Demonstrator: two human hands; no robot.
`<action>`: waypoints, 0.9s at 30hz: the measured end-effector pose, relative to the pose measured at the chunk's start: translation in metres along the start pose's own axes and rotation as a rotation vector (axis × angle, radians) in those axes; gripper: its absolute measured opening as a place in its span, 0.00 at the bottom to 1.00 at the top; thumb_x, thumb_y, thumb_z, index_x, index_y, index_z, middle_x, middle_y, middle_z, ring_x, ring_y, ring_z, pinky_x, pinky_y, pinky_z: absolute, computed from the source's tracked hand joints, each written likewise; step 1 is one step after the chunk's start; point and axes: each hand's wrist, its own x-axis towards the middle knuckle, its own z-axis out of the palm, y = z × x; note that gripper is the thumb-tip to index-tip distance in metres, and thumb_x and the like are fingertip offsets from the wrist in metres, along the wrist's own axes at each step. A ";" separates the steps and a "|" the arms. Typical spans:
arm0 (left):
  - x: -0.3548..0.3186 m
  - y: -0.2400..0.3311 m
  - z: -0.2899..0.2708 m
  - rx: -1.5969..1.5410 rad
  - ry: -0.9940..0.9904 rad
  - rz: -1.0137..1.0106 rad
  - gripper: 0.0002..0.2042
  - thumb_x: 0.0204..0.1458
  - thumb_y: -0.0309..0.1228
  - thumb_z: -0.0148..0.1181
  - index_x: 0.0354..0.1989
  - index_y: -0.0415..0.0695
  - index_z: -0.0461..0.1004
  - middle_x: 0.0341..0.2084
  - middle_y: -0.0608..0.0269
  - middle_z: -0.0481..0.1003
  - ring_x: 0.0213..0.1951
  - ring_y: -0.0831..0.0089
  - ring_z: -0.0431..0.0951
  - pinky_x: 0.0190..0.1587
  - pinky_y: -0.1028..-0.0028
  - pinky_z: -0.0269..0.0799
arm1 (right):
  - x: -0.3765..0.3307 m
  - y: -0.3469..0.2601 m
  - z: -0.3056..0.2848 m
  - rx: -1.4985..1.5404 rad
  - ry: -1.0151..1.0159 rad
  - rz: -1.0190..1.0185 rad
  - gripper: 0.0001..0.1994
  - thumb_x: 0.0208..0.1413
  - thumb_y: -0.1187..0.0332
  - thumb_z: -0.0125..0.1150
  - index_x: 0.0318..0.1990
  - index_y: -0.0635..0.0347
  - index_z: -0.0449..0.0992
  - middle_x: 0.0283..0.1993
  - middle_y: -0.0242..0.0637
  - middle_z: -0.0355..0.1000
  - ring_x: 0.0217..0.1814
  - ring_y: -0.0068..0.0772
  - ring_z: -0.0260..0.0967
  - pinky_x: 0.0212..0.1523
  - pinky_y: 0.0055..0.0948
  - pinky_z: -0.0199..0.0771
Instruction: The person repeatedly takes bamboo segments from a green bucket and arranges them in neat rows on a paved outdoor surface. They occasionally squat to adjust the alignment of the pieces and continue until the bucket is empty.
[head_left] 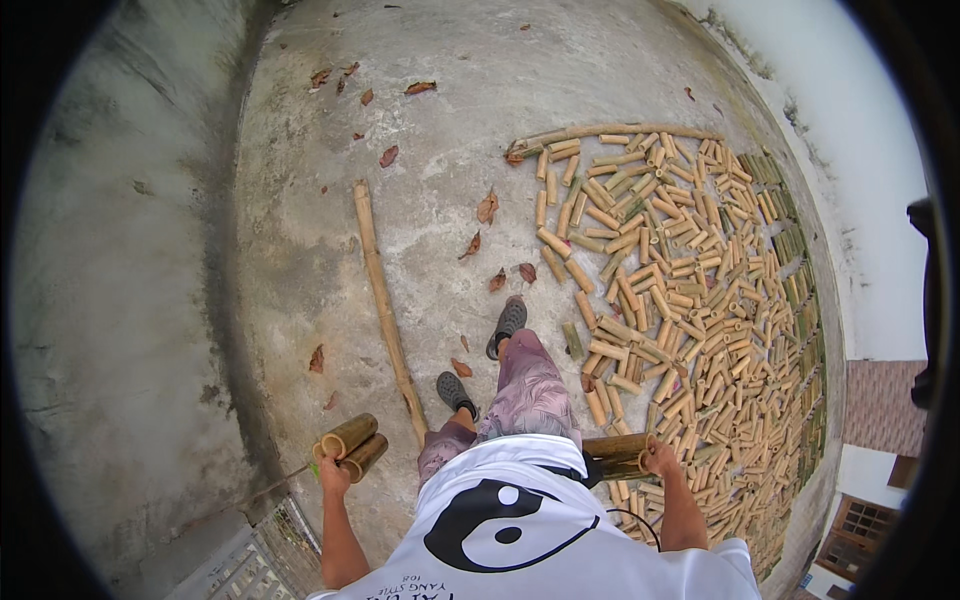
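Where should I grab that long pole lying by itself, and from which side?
Probably halfway along the long pole, from above and its right, where the left shoe is: it's slender, round and lies flat, so a central wrap should balance it. Your left hand holds bamboo pieces; empty it first.
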 end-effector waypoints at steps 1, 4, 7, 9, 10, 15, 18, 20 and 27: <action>0.003 0.015 -0.009 -0.035 0.047 -0.037 0.18 0.42 0.16 0.58 0.44 0.36 0.79 0.46 0.35 0.73 0.52 0.40 0.73 0.56 0.56 0.70 | 0.015 -0.002 -0.007 -0.103 -0.039 -0.018 0.14 0.50 0.69 0.59 0.44 0.62 0.72 0.42 0.57 0.76 0.47 0.59 0.74 0.45 0.48 0.73; 0.005 0.050 -0.017 -0.067 0.187 -0.066 0.18 0.41 0.15 0.57 0.44 0.36 0.79 0.46 0.36 0.72 0.51 0.40 0.73 0.56 0.55 0.70 | 0.070 -0.005 -0.030 -0.244 -0.119 0.020 0.17 0.52 0.71 0.56 0.51 0.59 0.75 0.47 0.54 0.76 0.53 0.54 0.74 0.50 0.46 0.74; 0.005 0.080 0.005 -0.112 0.264 -0.153 0.19 0.41 0.14 0.55 0.45 0.36 0.79 0.46 0.37 0.72 0.51 0.40 0.73 0.56 0.55 0.69 | 0.119 0.003 -0.062 -0.223 0.013 -0.092 0.13 0.48 0.71 0.60 0.43 0.61 0.74 0.42 0.54 0.76 0.46 0.56 0.74 0.44 0.47 0.74; 0.003 0.097 0.031 -0.155 0.278 -0.209 0.19 0.43 0.14 0.55 0.46 0.35 0.78 0.45 0.39 0.74 0.49 0.42 0.76 0.55 0.57 0.71 | 0.138 0.011 -0.094 -0.102 0.114 -0.066 0.15 0.47 0.73 0.61 0.44 0.61 0.73 0.44 0.58 0.72 0.47 0.59 0.71 0.45 0.49 0.71; 0.011 0.106 0.046 -0.176 0.241 -0.293 0.18 0.43 0.14 0.55 0.46 0.34 0.78 0.45 0.40 0.75 0.48 0.43 0.77 0.54 0.58 0.72 | 0.150 0.008 -0.113 -0.070 0.226 -0.113 0.14 0.46 0.73 0.60 0.43 0.61 0.74 0.42 0.58 0.73 0.45 0.60 0.72 0.44 0.49 0.72; 0.007 0.135 0.105 -0.451 0.090 -0.470 0.16 0.47 0.11 0.53 0.45 0.31 0.77 0.36 0.51 0.79 0.37 0.59 0.80 0.43 0.67 0.74 | 0.156 -0.015 -0.182 0.183 0.521 -0.136 0.15 0.43 0.80 0.57 0.43 0.64 0.71 0.42 0.60 0.69 0.45 0.67 0.68 0.47 0.54 0.68; 0.005 0.144 0.123 -0.574 -0.052 -0.535 0.16 0.46 0.11 0.52 0.44 0.32 0.77 0.34 0.54 0.77 0.35 0.65 0.78 0.38 0.70 0.74 | 0.166 -0.049 -0.212 0.190 0.595 -0.181 0.15 0.42 0.80 0.56 0.42 0.63 0.72 0.41 0.61 0.69 0.45 0.67 0.68 0.46 0.53 0.68; 0.008 0.148 0.129 -0.539 -0.114 -0.542 0.17 0.46 0.12 0.53 0.45 0.35 0.78 0.32 0.56 0.78 0.32 0.66 0.78 0.34 0.69 0.73 | 0.167 -0.071 -0.227 0.139 0.580 -0.228 0.14 0.43 0.80 0.55 0.41 0.63 0.72 0.41 0.61 0.69 0.45 0.67 0.68 0.46 0.54 0.68; 0.102 0.140 0.108 -0.401 -0.288 -0.490 0.19 0.45 0.15 0.56 0.47 0.39 0.80 0.30 0.55 0.80 0.32 0.67 0.80 0.34 0.69 0.74 | 0.183 -0.163 -0.238 0.096 0.396 -0.148 0.14 0.43 0.78 0.56 0.41 0.61 0.74 0.44 0.62 0.70 0.45 0.66 0.71 0.43 0.52 0.72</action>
